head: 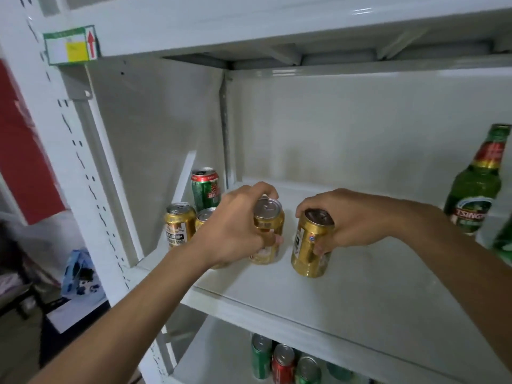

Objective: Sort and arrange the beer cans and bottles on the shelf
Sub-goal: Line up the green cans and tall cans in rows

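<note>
Both hands are on the white shelf (360, 295). My left hand (235, 228) grips a gold beer can (269, 221) from its left side. My right hand (352, 217) wraps a second gold can (310, 250) from the right, and that can tilts slightly. At the shelf's left end stand a gold can (178, 224), another gold can (205, 216) mostly hidden behind my left hand, and a green can with a red rim (206, 188) behind them. A green Tsingtao bottle (475, 184) stands upright at the right edge.
A second green bottle (502, 245) shows partly at the far right edge. On the lower shelf stand green and red cans (282, 361). A shelf board (277, 26) hangs overhead with a green-edged label (70, 45). Left of the upright post lie a blue bag (79, 275) and clutter.
</note>
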{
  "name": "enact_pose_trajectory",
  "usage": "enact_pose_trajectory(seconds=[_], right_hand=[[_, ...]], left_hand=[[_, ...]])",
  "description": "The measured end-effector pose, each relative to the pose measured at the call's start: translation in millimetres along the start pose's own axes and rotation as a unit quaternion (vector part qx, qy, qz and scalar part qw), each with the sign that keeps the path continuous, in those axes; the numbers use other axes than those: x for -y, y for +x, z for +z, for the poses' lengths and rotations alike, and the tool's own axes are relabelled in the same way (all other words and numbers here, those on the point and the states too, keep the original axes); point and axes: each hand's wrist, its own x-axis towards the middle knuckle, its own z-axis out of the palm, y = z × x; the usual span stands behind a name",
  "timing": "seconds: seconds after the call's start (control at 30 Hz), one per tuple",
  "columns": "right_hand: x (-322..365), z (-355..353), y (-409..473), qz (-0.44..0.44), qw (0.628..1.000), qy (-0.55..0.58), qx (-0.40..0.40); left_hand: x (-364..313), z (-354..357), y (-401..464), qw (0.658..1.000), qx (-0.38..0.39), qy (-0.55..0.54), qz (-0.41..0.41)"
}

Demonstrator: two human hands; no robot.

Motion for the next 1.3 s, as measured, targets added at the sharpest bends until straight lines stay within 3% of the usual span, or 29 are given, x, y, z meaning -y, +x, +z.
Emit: enact_pose_trajectory(seconds=[0.13,0.43,1.0,1.1,1.2,1.3], right_hand=[[13.8,8.9,7.3,0.032,0.999,-0.024,-0.001],[23.5,28.6,11.9,0.054,0.998,-0.028,0.007],[19.9,49.3,2.4,0.082,0.989,0.106,-0.062],[13.8,42.4,-24.4,0.108,0.974,0.175,-0.094],[0.9,37.3,-59.1,0.142,0.946,0.217,-0.193],[-15.4,42.2,-87.5,0.159,0.907,0.241,-0.306]], left_hand=[[15.8,-1.0,11.2,0.997,0.058,0.019,0.047],[33.8,9.7,14.6,0.991,0.112,0.049,0.062],[29.9,0.8,21.3,0.972,0.180,0.143,0.051],[25.2,-10.4,21.6,0.983,0.121,0.119,0.075],[6.3,-8.5,22.5,0.984,0.016,0.049,0.170],[-31.7,17.6,26.5,0.947,-0.061,-0.065,0.309]])
